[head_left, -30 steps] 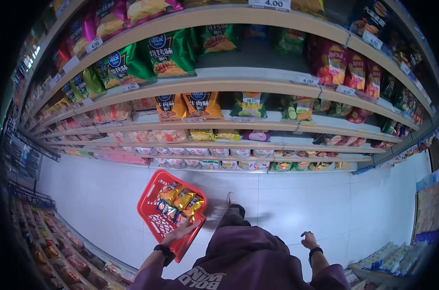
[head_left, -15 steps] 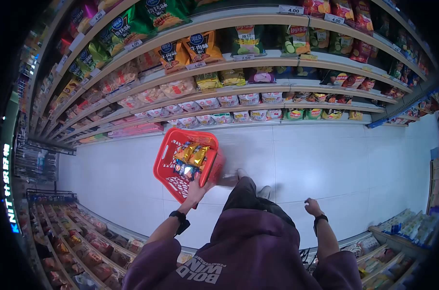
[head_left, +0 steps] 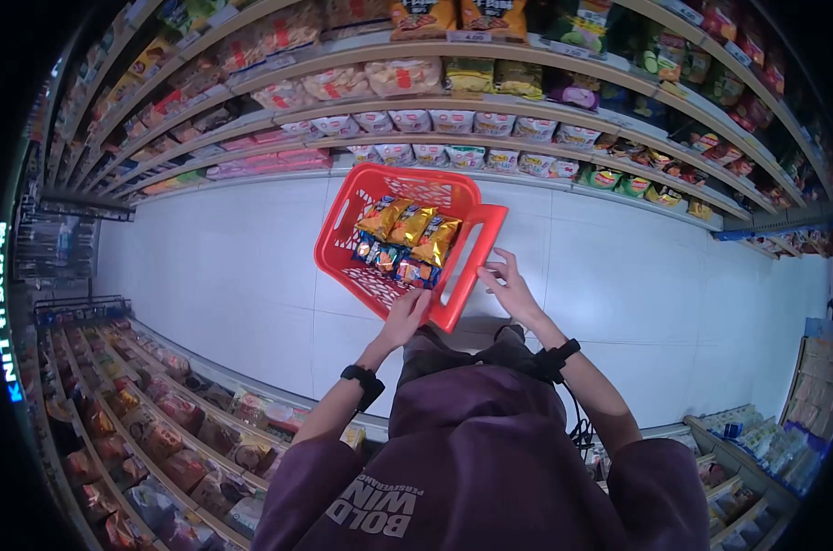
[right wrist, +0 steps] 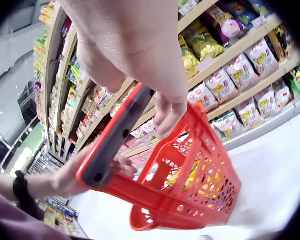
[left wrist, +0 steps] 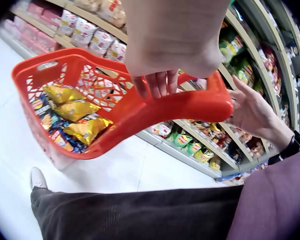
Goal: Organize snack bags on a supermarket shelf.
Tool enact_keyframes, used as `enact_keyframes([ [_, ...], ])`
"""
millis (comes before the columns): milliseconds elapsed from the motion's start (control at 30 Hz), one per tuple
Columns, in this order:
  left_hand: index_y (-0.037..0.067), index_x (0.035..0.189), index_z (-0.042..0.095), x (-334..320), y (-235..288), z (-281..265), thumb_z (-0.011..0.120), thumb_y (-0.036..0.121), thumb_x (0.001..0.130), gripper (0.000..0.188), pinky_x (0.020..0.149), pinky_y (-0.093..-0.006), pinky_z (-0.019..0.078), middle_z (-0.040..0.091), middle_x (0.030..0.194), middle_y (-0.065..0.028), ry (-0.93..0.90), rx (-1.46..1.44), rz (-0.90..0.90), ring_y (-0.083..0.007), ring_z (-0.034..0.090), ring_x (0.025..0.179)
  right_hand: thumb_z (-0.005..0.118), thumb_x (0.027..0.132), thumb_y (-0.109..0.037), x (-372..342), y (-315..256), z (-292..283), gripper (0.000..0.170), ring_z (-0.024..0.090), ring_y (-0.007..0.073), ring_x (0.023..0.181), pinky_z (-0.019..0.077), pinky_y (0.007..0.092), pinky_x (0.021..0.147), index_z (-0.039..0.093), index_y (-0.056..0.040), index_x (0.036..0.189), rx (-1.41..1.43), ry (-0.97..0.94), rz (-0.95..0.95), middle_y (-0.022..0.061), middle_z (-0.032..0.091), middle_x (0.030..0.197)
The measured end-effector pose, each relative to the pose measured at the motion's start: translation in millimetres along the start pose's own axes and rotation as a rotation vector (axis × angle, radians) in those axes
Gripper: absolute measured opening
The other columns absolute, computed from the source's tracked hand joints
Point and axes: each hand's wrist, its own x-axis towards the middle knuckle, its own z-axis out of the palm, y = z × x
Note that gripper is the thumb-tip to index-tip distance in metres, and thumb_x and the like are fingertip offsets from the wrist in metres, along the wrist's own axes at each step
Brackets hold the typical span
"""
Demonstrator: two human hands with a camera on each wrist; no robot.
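A red plastic shopping basket (head_left: 329, 220) hangs in front of the person, tilted so its inside shows. Several gold snack bags (head_left: 412, 223) and blue snack bags (head_left: 416, 273) lie in it. The left hand (head_left: 405, 317) holds the near end of the basket's handle (head_left: 476, 266); its fingers (right wrist: 124, 166) reach under the bar in the right wrist view. At the handle's other end is the right hand (head_left: 517, 292), fingers spread and loosely bent. Thumb and fingers stand on either side of the bar there, fingertips right at it.
Shelves of bagged snacks (head_left: 407, 73) run along the far side of the aisle. More stocked shelves (head_left: 168, 450) stand behind on the left, and a rack of packages (head_left: 756, 441) at the right. White tiled floor (head_left: 233, 243) lies between. The person's legs (left wrist: 140, 215) are close under the basket.
The basket has swung up and right in front of the body, still in the left hand. The right hand has come from the side, where it hung free, to the handle.
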Motion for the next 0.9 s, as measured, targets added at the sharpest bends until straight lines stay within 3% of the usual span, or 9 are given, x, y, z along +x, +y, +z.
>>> enact_keyframes([
  [100, -0.002, 0.115, 0.064, -48.8, -77.5, -44.7, 0.054, 0.031, 0.101, 0.036, 0.078, -0.0331, 0.0535, 0.072, 0.099, -0.0163, 0.086, -0.027, -0.221, -0.0223, 0.070, 0.091, 0.062, 0.096, -0.028, 16.9, -3.4, 35.6, 0.058, 0.065, 0.0245, 0.104, 0.0520, 0.0367, 0.088, 0.034, 0.0020, 0.137, 0.219, 0.120, 0.140, 0.0202, 0.061, 0.122],
  [233, -0.002, 0.114, 0.058, -111.9, -185.8, -101.5, 0.051, 0.012, 0.093, 0.027, 0.074, -0.0366, 0.0577, 0.071, 0.103, -0.0196, -0.061, -0.040, -0.497, -0.0270, 0.073, 0.080, 0.061, 0.085, -0.010, 38.5, -12.2, 72.4, 0.045, 0.066, 0.0232, 0.094, 0.0515, 0.0351, 0.080, 0.047, 0.0013, 0.125, 0.529, 0.409, 0.213, 0.0151, 0.067, 0.108],
  [333, 0.000, 0.124, 0.049, -133.3, -204.7, -138.8, 0.047, -0.003, 0.077, 0.047, 0.077, -0.0415, 0.0588, 0.071, 0.103, -0.0196, -0.100, 0.046, -0.612, -0.0330, 0.072, 0.084, 0.062, 0.083, -0.005, 44.9, -22.0, 81.3, 0.041, 0.069, 0.0233, 0.079, 0.0528, 0.0329, 0.065, 0.046, 0.0005, 0.120, 0.379, 0.581, 0.234, 0.0146, 0.068, 0.101],
  [400, 0.001, 0.121, 0.053, -140.6, -270.1, -138.8, 0.049, -0.002, 0.077, 0.044, 0.081, -0.0460, 0.0566, 0.071, 0.102, -0.0194, -0.136, 0.222, -0.621, -0.0366, 0.070, 0.090, 0.061, 0.084, -0.004, 46.2, -23.9, 86.4, 0.040, 0.070, 0.0224, 0.073, 0.0529, 0.0308, 0.059, 0.046, 0.0002, 0.121, 0.165, 0.641, 0.165, 0.0140, 0.068, 0.100],
  [533, 0.003, 0.106, 0.064, -115.8, -309.9, -142.6, 0.048, 0.003, 0.083, 0.027, 0.084, -0.0526, 0.0511, 0.069, 0.092, -0.0239, -0.348, 0.410, -0.373, -0.0429, 0.066, 0.092, 0.060, 0.085, -0.002, 51.3, -24.0, 91.9, 0.035, 0.070, 0.0204, 0.071, 0.0541, 0.0290, 0.058, 0.048, 0.0004, 0.118, -0.035, 0.715, 0.110, 0.0133, 0.069, 0.097],
  [633, 0.002, 0.103, 0.064, -55.4, -275.6, -138.0, 0.049, 0.008, 0.086, 0.024, 0.084, -0.0522, 0.0514, 0.068, 0.088, -0.0260, -0.395, 0.319, -0.297, -0.0433, 0.065, 0.090, 0.060, 0.086, -0.001, 52.4, -30.5, 93.5, 0.034, 0.069, 0.0199, 0.071, 0.0536, 0.0289, 0.060, 0.049, 0.0005, 0.117, -0.050, 0.721, 0.140, 0.0128, 0.069, 0.096],
  [767, 0.001, 0.103, 0.063, 35.6, -259.5, -128.9, 0.054, 0.008, 0.088, 0.018, 0.077, -0.0517, 0.0517, 0.068, 0.084, -0.0240, -0.298, 0.329, 0.023, -0.0428, 0.066, 0.082, 0.061, 0.085, 0.000, 54.3, -33.1, 92.7, 0.038, 0.068, 0.0172, 0.077, 0.0522, 0.0278, 0.064, 0.049, 0.0001, 0.122, 0.038, 0.710, 0.181, 0.0106, 0.068, 0.096],
  [833, 0.001, 0.102, 0.063, 82.3, -246.1, -127.6, 0.056, 0.010, 0.089, 0.017, 0.072, -0.0452, 0.0541, 0.070, 0.083, -0.0197, -0.273, 0.277, 0.006, -0.0363, 0.069, 0.078, 0.061, 0.084, 0.001, 54.3, -33.2, 91.5, 0.044, 0.067, 0.0161, 0.077, 0.0510, 0.0267, 0.064, 0.048, 0.0012, 0.126, 0.050, 0.729, 0.217, 0.0107, 0.068, 0.096],
  [900, 0.000, 0.103, 0.062, 129.5, -277.5, -118.9, 0.056, 0.010, 0.091, 0.017, 0.069, -0.0381, 0.0556, 0.071, 0.082, -0.0145, -0.280, 0.206, -0.016, -0.0260, 0.072, 0.075, 0.062, 0.083, 0.001, 53.8, -32.9, 90.2, 0.045, 0.066, 0.0154, 0.077, 0.0504, 0.0266, 0.064, 0.048, 0.0014, 0.127, 0.051, 0.739, 0.206, 0.0106, 0.067, 0.096],
])
